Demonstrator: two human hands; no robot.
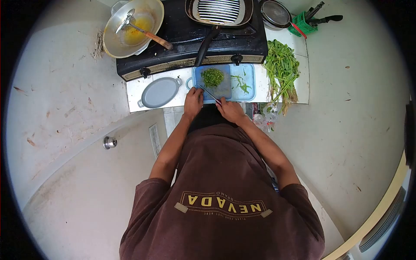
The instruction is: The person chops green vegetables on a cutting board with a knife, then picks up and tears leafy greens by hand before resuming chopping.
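My right hand (232, 112) is closed around the handle of a knife (209, 93), at the near edge of a blue cutting board (222, 92). The blade slants up and left across the board. My left hand (193, 102) is at the board's near left corner, close to the knife tip. Its fingers are curled together; whether they pinch the blade tip, the board edge or something small is too fine to see. A heap of finely chopped greens (212, 77) sits on the board. Loose leaf pieces (242, 84) lie on the lighter blue section at right.
Left of the board lies a grey oval dish (160, 92). At right is a bunch of leafy greens with roots (281, 69). Behind, a black stove (173, 54) carries a pan with a ladle (130, 19) and a grill pan (219, 21). A green basket (303, 24) holds knives.
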